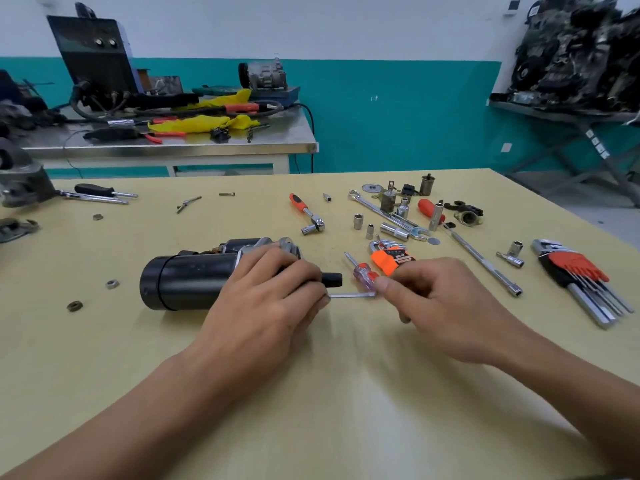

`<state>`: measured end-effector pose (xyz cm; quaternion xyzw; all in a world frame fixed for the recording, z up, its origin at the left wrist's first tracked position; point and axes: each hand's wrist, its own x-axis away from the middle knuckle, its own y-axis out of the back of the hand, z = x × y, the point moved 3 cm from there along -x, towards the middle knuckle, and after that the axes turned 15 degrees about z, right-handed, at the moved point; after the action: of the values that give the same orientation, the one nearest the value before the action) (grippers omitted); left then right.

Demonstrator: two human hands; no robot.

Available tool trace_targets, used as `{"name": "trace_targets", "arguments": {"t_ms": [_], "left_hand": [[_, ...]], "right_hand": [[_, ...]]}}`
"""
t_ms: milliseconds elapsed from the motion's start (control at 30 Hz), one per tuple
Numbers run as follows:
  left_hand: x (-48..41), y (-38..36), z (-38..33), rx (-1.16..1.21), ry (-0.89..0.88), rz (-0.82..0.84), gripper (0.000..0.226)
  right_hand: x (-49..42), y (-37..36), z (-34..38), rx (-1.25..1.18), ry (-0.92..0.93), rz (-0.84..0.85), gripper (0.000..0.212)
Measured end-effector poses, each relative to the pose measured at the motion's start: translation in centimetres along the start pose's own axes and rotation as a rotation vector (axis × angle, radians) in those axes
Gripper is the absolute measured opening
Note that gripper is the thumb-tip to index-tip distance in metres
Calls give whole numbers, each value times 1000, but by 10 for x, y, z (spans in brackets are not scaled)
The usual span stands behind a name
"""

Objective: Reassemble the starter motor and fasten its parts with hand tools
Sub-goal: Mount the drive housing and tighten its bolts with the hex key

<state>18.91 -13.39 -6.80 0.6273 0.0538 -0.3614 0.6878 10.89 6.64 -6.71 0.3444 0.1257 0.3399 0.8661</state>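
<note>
The black starter motor [188,278] lies on its side on the yellow table [311,393]. My left hand [266,299] grips its right end, fingers curled over the metal housing near the black nose. A thin L-shaped hex key [349,295] runs from the motor's end to my right hand [446,306], which pinches its bent end between thumb and fingers. Where the key's tip meets the motor is hidden by my left fingers.
A small screwdriver [362,271] and an orange hex key set [391,259] lie just behind my right hand. A ratchet [306,213], sockets [394,232], an extension bar [485,259] and another hex key set [581,282] spread to the right. Loose nuts [112,284] lie left.
</note>
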Motion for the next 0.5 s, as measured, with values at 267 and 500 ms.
{"name": "trace_targets", "arguments": {"t_ms": [267,500], "left_hand": [[0,0,-1,-2,8,20,26],[-1,2,-1,-10,10,16,25]], "right_hand": [[-2,-16,8,78,207,22,41],[-9,-16,0,-582,-183,236,26]]}}
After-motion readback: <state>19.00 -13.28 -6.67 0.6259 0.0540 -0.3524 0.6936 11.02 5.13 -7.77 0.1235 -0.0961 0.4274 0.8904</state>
